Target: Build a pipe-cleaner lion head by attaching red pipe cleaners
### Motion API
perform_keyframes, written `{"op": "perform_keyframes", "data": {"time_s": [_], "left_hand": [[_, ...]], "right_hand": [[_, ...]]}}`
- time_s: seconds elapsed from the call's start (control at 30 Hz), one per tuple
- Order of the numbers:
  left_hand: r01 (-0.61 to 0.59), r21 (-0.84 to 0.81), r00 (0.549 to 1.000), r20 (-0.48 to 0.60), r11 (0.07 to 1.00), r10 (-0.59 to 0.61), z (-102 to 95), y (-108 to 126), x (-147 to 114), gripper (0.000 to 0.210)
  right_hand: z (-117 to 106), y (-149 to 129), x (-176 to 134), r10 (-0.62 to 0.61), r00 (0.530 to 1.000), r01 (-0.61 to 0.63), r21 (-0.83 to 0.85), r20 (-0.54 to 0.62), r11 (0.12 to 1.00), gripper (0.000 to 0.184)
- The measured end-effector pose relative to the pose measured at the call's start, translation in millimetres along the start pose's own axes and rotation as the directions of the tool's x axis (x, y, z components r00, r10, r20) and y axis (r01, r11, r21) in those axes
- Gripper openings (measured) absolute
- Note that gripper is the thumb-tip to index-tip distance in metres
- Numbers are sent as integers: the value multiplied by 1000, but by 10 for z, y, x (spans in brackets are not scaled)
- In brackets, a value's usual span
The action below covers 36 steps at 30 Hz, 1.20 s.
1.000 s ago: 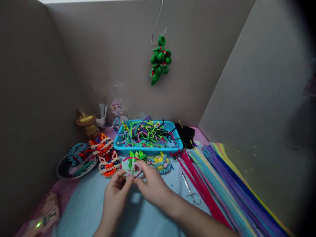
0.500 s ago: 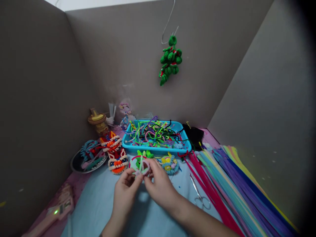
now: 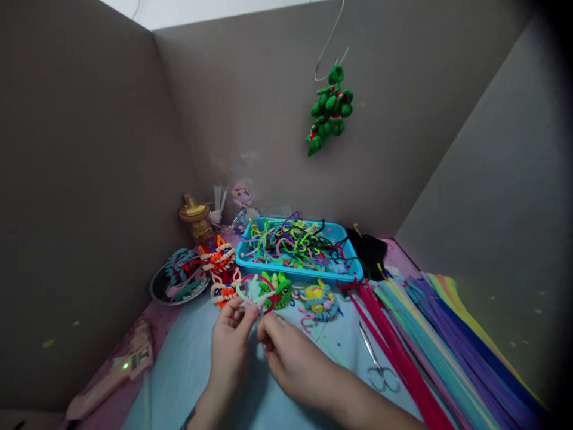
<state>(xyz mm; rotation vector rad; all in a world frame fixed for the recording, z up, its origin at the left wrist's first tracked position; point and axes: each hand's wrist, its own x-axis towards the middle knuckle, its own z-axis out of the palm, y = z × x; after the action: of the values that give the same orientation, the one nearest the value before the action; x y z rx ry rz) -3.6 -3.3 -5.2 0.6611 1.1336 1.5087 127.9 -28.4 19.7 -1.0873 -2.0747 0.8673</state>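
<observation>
My left hand (image 3: pixel 230 340) pinches a looped pipe-cleaner piece (image 3: pixel 253 292) in pale pink, mint green and magenta, held up over the blue cloth. Just right of it, my right hand (image 3: pixel 293 358) is closed with its fingers curled, close below the piece. Whatever its fingertips grip is hidden. Behind the hands lie a green pipe-cleaner figure (image 3: pixel 280 291), an orange and cream figure (image 3: pixel 225 291), and a blue and yellow one (image 3: pixel 323 303). A pink curl of pipe cleaner (image 3: pixel 307 321) rests to the right of the green figure.
A blue tray (image 3: pixel 299 273) of tangled pipe-cleaner scraps stands behind. Scissors (image 3: pixel 376 361) lie at right, beside long bundles of pipe cleaners (image 3: pixel 447 334). At left are a metal bowl (image 3: pixel 156 292) and a pink tool with a green light (image 3: pixel 111 379). Green ornament (image 3: pixel 331 110) hangs above.
My right hand has dropped away from the piece and curled its fingers closed. My left hand keeps its hold. The loops look more spread, and the whole view has shifted rightward.
</observation>
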Motion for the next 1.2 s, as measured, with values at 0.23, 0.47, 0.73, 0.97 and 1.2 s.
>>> {"op": "perform_keyframes", "data": {"time_s": [0.23, 0.47, 0.73, 0.97, 1.2], "left_hand": [[67, 69, 994, 82, 995, -73, 35, 16, -11, 40], [127, 89, 976, 165, 988, -141, 53, -31, -31, 40], [172, 104, 967, 173, 980, -188, 33, -63, -31, 44], [164, 122, 967, 176, 979, -184, 58, -58, -36, 42], [159, 116, 973, 152, 980, -175, 54, -33, -38, 44]], "right_hand": [[-201, 94, 104, 63, 957, -59, 21, -284, 998, 12], [-178, 238, 120, -39, 934, 10, -81, -356, 997, 19], [-171, 298, 134, -66, 911, 5, -149, -408, 989, 15], [-124, 357, 133, -127, 898, 30, -230, -422, 973, 15], [-81, 312, 134, -147, 880, 48, -223, -453, 974, 16]]}}
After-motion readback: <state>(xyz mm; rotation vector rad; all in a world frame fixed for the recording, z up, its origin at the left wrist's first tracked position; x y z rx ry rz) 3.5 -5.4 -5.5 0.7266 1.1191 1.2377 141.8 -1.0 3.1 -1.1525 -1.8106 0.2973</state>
